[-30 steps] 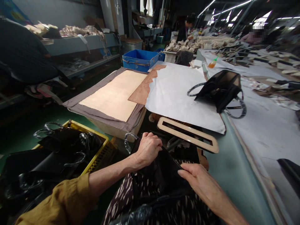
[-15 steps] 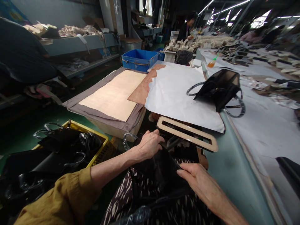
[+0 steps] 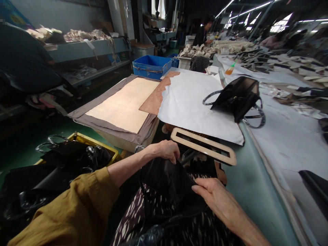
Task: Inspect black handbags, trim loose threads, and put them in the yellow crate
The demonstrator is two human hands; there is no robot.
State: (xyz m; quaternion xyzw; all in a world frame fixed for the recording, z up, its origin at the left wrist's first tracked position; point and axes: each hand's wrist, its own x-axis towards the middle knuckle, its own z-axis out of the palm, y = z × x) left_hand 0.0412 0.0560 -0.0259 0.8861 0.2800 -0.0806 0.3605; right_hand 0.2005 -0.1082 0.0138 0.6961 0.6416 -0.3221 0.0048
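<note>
A black handbag (image 3: 166, 181) with plastic-wrapped handles rests on my lap, over a patterned cloth. My left hand (image 3: 167, 150) is closed at the bag's far edge, its fingertips partly hidden behind the black material. On the near right, my right hand (image 3: 210, 191) pinches the bag's edge between thumb and fingers. Just beyond both hands lies a long pale frame (image 3: 203, 147) with rounded ends and a slot through its middle. Another black handbag (image 3: 237, 97) with wrapped handles stands on the table to the right.
On my left, a yellow crate (image 3: 112, 153) holds several black bags. A board-topped bin (image 3: 123, 102) and a blue tub (image 3: 152, 66) stand ahead. White sheeting (image 3: 192, 99) covers the table, where a small bottle of orange liquid (image 3: 230, 70) stands. Other people work farther back.
My left hand has shifted slightly over the bag's far edge, with the wrist turned and the forearm higher. My right hand keeps its pinch in nearly the same place.
</note>
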